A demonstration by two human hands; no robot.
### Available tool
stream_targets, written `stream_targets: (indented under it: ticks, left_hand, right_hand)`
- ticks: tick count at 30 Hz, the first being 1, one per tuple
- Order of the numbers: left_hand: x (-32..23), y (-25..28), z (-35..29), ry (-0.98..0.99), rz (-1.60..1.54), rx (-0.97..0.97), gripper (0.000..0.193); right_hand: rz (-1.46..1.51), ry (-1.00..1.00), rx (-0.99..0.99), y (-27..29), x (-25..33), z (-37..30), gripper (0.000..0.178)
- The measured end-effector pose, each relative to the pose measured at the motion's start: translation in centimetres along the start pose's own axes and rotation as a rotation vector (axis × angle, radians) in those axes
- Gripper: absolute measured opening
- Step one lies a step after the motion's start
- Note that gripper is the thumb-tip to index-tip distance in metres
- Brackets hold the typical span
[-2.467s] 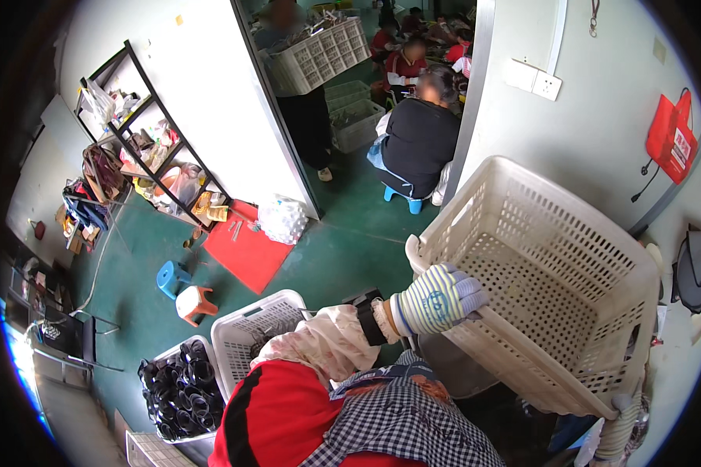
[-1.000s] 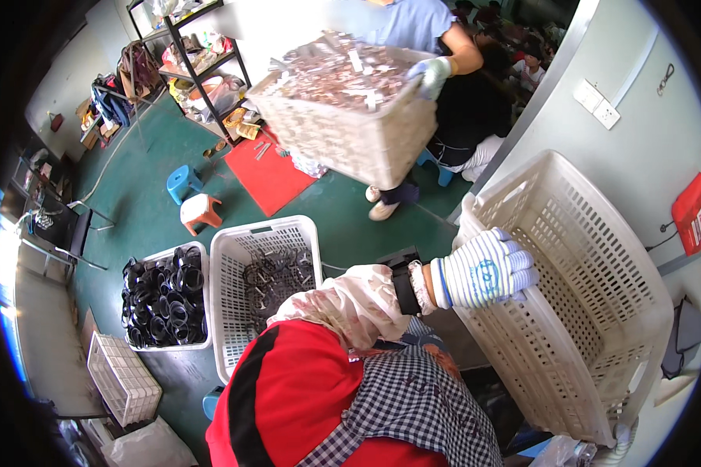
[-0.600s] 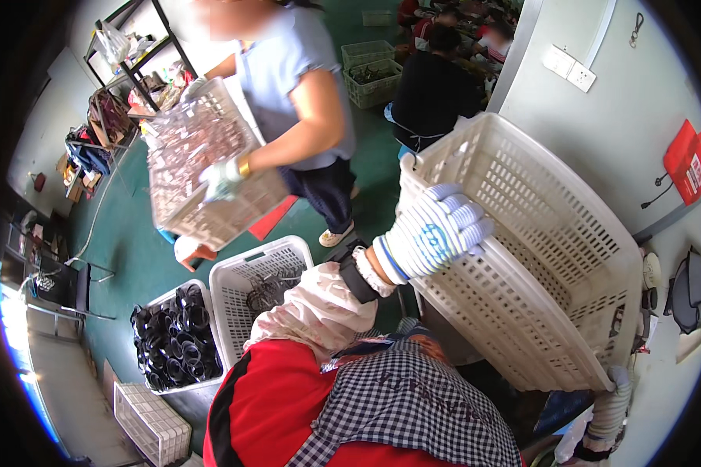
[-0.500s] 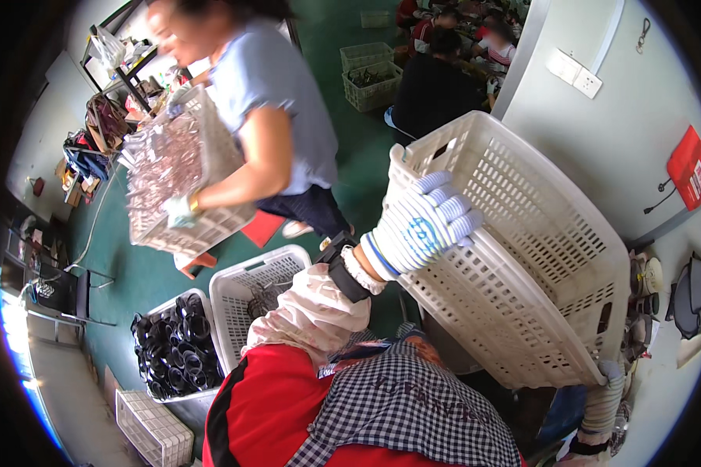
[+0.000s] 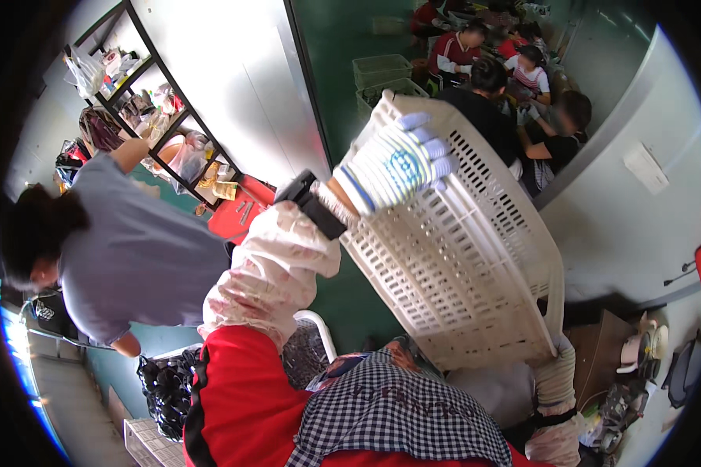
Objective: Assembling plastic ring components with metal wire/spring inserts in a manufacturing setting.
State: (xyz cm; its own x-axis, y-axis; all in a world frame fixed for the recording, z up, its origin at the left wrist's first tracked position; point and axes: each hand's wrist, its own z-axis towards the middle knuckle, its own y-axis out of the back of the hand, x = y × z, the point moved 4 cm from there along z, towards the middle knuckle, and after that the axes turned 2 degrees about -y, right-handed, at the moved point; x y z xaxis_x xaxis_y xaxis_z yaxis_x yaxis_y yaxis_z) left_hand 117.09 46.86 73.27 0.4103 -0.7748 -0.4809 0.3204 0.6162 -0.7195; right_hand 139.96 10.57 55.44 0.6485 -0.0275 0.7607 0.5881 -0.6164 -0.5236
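A tall white plastic crate (image 5: 444,272) with slotted walls is held tilted in front of me, its far end raised. My left hand (image 5: 401,163), in a white and blue striped glove, is closed over the crate's rim near the upper left, knuckles up. Lower right, my right hand (image 5: 554,366), in a similar striped glove, grips the crate's near right corner; its fingers are mostly hidden by the crate. The crate's inside is largely turned out of sight.
At left a person in a grey-blue top (image 5: 140,241) bends over. Black looped parts (image 5: 167,389) fill a crate below. A shelf rack (image 5: 144,86) stands beside a red stool (image 5: 245,210). Beyond the doorway, several people (image 5: 487,117) sit working. A brown board (image 5: 600,350) leans at right.
The crate has swung left and tilted more, with both my hands still on it. The other person has moved left and bent down; the filled crate they carried is out of sight.
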Motion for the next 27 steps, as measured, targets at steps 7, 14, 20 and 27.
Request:
stream_targets:
  ticks: [7,14,20,27]
  left_hand:
    - [-0.8,1.3,0.9,0.018,0.263,0.050,0.031]
    - [4.1,-10.0,-3.2,-1.105,3.174,0.440,0.041]
    - [4.8,-14.0,-16.1,-1.219,2.909,-0.376,0.080]
    - [5.8,-8.0,-30.2,-0.916,2.680,-1.204,0.116]
  right_hand:
    - [0.164,0.003,0.199,2.2,-6.0,5.6,0.050]
    - [-0.909,0.814,0.006,0.8,-8.8,4.9,0.031]
    - [-0.040,0.550,0.327,0.1,-10.9,6.3,0.031]
    - [0.008,0.349,0.033,-6.4,-12.0,11.4,0.038]
